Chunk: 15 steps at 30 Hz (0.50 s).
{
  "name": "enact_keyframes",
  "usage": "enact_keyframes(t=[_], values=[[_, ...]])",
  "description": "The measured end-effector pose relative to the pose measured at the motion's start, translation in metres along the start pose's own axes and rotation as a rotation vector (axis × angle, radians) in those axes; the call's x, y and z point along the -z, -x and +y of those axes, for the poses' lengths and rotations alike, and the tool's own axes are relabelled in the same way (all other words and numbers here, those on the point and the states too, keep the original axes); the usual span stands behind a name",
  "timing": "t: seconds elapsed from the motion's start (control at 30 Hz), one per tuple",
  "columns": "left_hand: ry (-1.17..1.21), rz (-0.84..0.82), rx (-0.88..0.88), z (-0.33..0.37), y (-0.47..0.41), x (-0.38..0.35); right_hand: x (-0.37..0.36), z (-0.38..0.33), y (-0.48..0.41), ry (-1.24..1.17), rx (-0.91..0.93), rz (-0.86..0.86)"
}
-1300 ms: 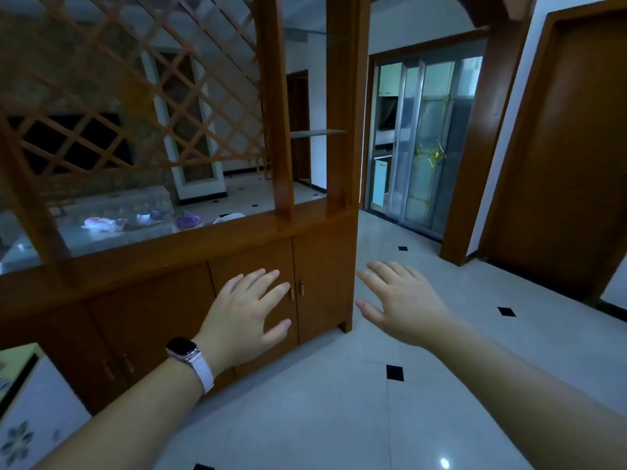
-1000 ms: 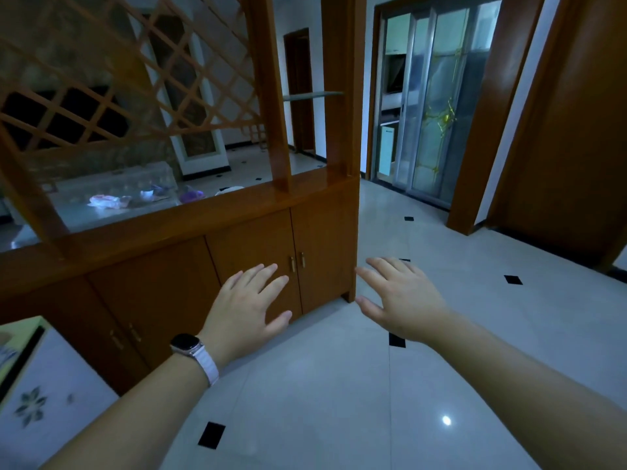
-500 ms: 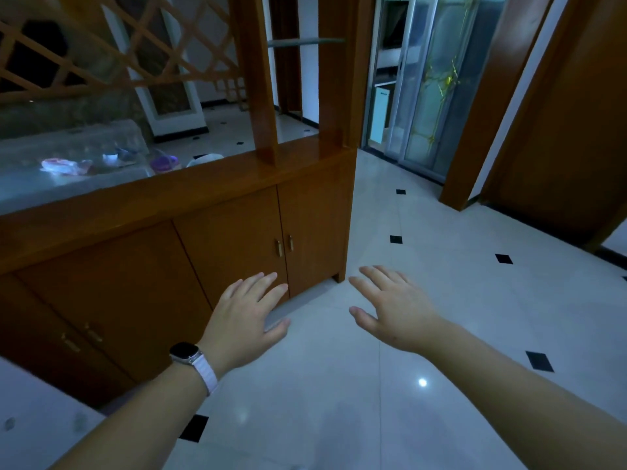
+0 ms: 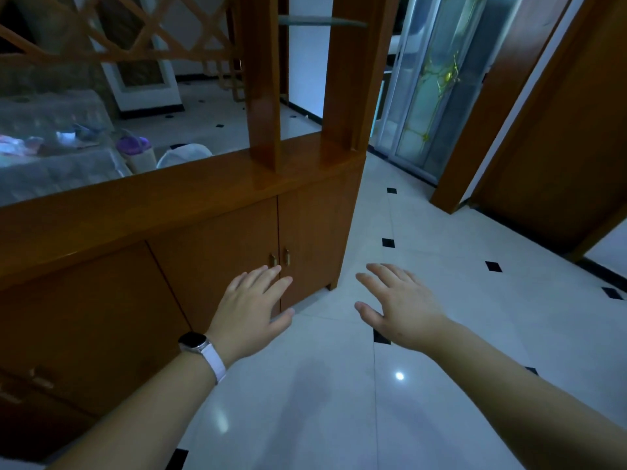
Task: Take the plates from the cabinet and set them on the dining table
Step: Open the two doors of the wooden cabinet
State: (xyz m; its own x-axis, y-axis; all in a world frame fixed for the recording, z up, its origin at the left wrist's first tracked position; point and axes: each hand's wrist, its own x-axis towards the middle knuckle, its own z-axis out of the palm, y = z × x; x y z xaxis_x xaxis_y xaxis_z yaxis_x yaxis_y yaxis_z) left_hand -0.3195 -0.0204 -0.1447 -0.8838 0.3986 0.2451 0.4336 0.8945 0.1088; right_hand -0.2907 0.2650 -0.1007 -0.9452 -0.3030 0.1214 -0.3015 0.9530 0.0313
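A glossy brown wooden cabinet (image 4: 210,212) topped by a lattice screen is filling the left and centre of the frame, its doors sitting closed, while a white tiled floor (image 4: 441,266) with black diamond insets is stretching across the right and bottom. At centre, a person's left hand (image 4: 251,310), wearing a white-strapped smartwatch (image 4: 193,342), and right hand (image 4: 403,307) are hovering with fingers spread, holding nothing. The left fingertips are showing just below two small brass door handles (image 4: 286,257).

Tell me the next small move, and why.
Probably reach the left hand forward to the door handle just ahead of it and pull. The cabinet doors are shut, and the right hand is open and empty too.
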Motion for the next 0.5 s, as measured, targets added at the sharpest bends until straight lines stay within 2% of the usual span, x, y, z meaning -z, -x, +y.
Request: enact_keyframes(t=[0.5], values=[[-0.020,-0.082,0.139,-0.024,-0.056,-0.037,-0.050,0.047,-0.098,-0.076,0.092,-0.026]])
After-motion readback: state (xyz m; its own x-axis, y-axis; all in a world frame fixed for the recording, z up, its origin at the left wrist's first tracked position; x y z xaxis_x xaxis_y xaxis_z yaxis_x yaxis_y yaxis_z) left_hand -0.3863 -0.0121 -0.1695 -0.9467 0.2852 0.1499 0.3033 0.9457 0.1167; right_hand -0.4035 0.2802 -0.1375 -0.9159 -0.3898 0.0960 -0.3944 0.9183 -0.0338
